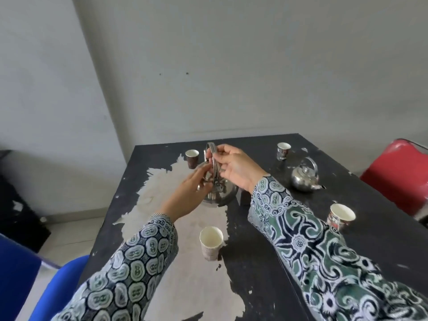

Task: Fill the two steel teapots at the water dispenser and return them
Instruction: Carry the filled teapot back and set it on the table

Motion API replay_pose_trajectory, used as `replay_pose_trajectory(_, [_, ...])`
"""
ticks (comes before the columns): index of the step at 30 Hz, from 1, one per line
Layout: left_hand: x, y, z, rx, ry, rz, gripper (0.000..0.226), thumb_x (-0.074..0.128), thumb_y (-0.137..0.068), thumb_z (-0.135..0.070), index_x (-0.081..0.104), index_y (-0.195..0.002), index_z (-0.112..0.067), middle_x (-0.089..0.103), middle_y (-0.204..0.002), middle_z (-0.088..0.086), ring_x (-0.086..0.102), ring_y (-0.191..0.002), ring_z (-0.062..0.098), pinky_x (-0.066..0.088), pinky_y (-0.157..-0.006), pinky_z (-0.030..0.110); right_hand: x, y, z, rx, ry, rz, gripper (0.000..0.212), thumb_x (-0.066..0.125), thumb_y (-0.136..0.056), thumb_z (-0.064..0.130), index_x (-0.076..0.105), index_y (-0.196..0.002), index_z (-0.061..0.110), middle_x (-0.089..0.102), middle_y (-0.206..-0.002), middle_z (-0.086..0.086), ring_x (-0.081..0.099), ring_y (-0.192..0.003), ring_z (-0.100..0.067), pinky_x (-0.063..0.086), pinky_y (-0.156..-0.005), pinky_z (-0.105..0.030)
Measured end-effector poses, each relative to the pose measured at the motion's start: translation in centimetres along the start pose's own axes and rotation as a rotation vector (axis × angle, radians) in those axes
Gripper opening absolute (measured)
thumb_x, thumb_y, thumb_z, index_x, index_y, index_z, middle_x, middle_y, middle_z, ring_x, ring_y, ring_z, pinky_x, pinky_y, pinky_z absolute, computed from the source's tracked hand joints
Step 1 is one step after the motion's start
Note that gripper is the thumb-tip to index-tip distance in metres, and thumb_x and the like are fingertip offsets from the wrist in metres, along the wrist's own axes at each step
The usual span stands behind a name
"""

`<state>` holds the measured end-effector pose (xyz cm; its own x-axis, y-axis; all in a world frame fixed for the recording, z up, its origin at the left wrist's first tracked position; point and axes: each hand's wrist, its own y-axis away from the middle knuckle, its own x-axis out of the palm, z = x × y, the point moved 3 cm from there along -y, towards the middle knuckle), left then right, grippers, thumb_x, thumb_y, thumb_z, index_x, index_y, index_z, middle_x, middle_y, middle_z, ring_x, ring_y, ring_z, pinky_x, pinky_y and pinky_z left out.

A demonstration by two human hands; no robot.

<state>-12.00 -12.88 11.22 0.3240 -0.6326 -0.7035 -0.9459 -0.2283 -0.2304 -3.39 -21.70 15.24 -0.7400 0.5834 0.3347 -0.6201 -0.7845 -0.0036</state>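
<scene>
Both hands: right hand [234,167] pinches near teapot's [220,193] handle mid-table.

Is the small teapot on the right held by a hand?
No, the small teapot stands alone on the table, while both the left hand and the right hand are at the big teapot.

Larger steel teapot [220,193]: polished, rounded body, seated upright on table [266,251], toward far side, at edge of worn pale patch. Bail handle [214,158] raised upright above body. Lid area hidden; state cannot be determined.

Smaller steel teapot [304,177]: polished, round body, lid with knob fitted, arched handle upright, short spout pointing right. Seated upright on table, right of larger teapot, well apart.
</scene>
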Motion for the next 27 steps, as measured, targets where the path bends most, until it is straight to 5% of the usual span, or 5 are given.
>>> replay_pose_trajectory(3, [1.6,-2.5,2.5,-0.036,-0.114,0.048,0.058,0.045,-0.096,-0.022,0.017,-0.146,-0.019,0.016,-0.156,0.000,0.021,-0.142,0.019,0.018,-0.116,0.030,-1.8,-2.6,-1.6,0.038,-0.090,-0.017,0.019,0.040,-0.091,-0.005,0.055,-0.087,0.006,0.059,-0.086,-0.007,0.056,-0.077,-0.015,0.048,-0.069,-0.023])
replay_pose_trajectory(6, [3.8,-4.0,5.2,-0.111,-0.224,0.102,0.068,0.045,-0.095,-0.028,0.004,-0.148,-0.016,-0.001,-0.157,-0.002,-0.003,-0.145,0.016,0.009,-0.119,0.044,-3.2,-5.3,-4.3,0.110,-0.129,-0.033,0.021,0.037,-0.092,-0.007,0.053,-0.087,0.006,0.057,-0.084,-0.008,0.054,-0.072,-0.014,0.049,-0.058,-0.018])
replay_pose_trajectory(15, [8.9,-3.0,14.3,-0.325,-0.433,0.397,0.070,0.041,-0.096,-0.036,-0.007,-0.146,-0.029,-0.012,-0.157,-0.005,0.000,-0.146,0.020,0.008,-0.118,0.048,-6.4,-11.6,-14.3,0.324,0.070,-0.203,0.020,0.039,-0.095,0.004,0.051,-0.084,0.015,0.059,-0.079,-0.005,0.058,-0.070,-0.015,0.042,-0.056,-0.024])
replay_pose_trajectory(22, [10.1,-4.7,19.3,-0.370,-0.493,0.449,0.067,0.041,-0.096,-0.032,-0.003,-0.147,-0.033,-0.009,-0.157,-0.008,0.000,-0.146,0.021,0.007,-0.117,0.047,-7.2,-15.1,-18.5,0.306,0.193,-0.315,0.020,0.042,-0.093,0.006,0.052,-0.081,0.018,0.061,-0.079,-0.002,0.060,-0.080,-0.021,0.048,-0.070,-0.034])
replay_pose_trajectory(27, [10.6,-6.5,21.5,-0.406,-0.534,0.400,0.076,0.044,-0.093,-0.022,-0.009,-0.145,-0.036,-0.016,-0.155,-0.012,-0.003,-0.145,0.025,0.000,-0.116,0.048,-8.4,-17.8,-18.9,0.310,0.149,-0.303,0.011,0.042,-0.094,0.008,0.052,-0.096,0.013,0.062,-0.086,-0.008,0.060,-0.077,-0.019,0.049,-0.067,-0.034])
